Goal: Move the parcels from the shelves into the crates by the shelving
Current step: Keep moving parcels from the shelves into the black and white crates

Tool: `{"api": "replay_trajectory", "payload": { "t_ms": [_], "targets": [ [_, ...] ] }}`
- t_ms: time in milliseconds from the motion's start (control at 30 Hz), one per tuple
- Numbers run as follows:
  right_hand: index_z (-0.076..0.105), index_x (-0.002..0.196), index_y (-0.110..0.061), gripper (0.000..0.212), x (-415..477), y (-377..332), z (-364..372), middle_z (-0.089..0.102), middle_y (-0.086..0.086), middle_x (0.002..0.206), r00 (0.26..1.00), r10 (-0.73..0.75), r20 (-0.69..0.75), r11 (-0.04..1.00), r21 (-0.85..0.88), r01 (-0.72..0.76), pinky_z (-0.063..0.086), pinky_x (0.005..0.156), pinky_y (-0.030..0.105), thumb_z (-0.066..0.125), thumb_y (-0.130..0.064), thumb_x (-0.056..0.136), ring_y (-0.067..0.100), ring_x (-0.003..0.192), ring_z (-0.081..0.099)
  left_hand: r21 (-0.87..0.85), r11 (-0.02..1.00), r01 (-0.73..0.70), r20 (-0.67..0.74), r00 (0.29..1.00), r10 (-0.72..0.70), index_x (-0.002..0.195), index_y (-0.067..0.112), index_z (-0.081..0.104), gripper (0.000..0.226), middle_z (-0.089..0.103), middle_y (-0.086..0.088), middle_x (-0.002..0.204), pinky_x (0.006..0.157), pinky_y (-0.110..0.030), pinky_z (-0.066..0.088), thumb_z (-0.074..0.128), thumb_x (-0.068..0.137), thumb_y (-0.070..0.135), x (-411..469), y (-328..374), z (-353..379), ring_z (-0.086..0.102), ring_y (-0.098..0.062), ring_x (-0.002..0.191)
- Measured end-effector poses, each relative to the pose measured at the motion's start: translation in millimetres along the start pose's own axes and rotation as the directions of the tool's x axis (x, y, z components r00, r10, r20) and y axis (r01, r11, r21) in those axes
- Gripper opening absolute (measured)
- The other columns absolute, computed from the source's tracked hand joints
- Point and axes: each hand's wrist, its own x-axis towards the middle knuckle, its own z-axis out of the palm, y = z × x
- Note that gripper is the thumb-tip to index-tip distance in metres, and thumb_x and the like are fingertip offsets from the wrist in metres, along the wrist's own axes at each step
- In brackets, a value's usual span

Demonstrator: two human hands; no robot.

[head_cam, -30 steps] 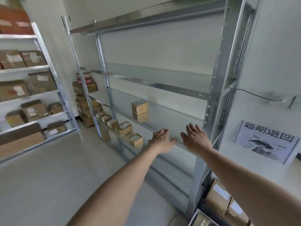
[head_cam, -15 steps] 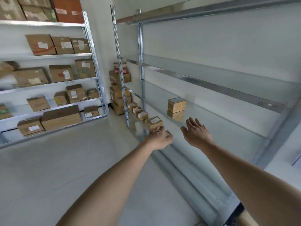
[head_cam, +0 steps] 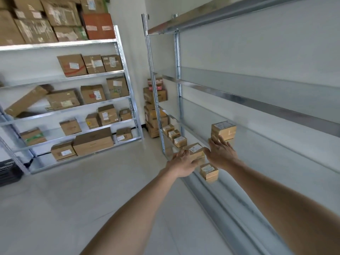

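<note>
Back corner of a stockroom
Pale tiled floor (head_cam: 73, 208) runs to a white wall (head_cam: 128, 21). Against it a steel rack (head_cam: 55, 44) holds brown cartons (head_cam: 93, 93) on every level, a red-brown carton (head_cam: 98, 25) on top; in the corner, a pile of boxes (head_cam: 151, 115) stands on the floor.

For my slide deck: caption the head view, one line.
Left hand and right hand flank a small parcel on the metal shelving.
</note>
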Motion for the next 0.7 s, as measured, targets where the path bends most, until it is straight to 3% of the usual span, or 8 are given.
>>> {"api": "replay_trajectory", "payload": {
  "t_ms": [200, 300, 700],
  "targets": [
    [0.013, 0.163, -0.016, 0.065, 51, 9, 10, 0.004, 0.0, 0.172, 0.999, -0.014, 0.051, 1.0, -0.002, 0.014, 0.002, 0.126, 0.042, 0.021, -0.05, 0.108, 0.021, 0.158, -0.004, 0.015, 0.998, 0.059, 0.015, 0.998, -0.059, 0.16, 0.009, 0.021, 0.076, 0.018, -0.009, 0.169, 0.122, -0.055, 0.024, 0.035, 0.104, 0.058, 44, -6, -10, 0.015, -0.035, 0.154],
    [0.013, 0.163, -0.017, 0.066, 74, 13, 16, 0.002, 0.0, 0.172, 0.998, -0.026, 0.059, 1.0, -0.009, 0.027, 0.0, 0.126, 0.043, 0.02, -0.052, 0.108, 0.021, 0.158, -0.005, 0.007, 0.997, 0.082, 0.002, 0.997, -0.082, 0.156, 0.008, 0.027, 0.077, 0.025, -0.011, 0.165, 0.12, -0.057, 0.027, 0.035, 0.101, 0.062, 74, -14, -12, 0.019, -0.037, 0.152],
    [0.012, 0.163, -0.018, 0.065, 190, 21, 48, 0.002, 0.001, 0.172, 0.998, 0.024, 0.06, 0.999, -0.023, -0.023, 0.002, 0.128, 0.044, 0.022, -0.051, 0.108, 0.023, 0.158, -0.005, 0.02, 0.997, -0.075, 0.095, 0.993, 0.073, 0.158, 0.011, 0.026, 0.08, 0.023, -0.011, 0.168, 0.123, -0.055, 0.021, 0.033, 0.099, 0.065, 212, -58, -9, 0.018, -0.035, 0.155]
  ]
}}
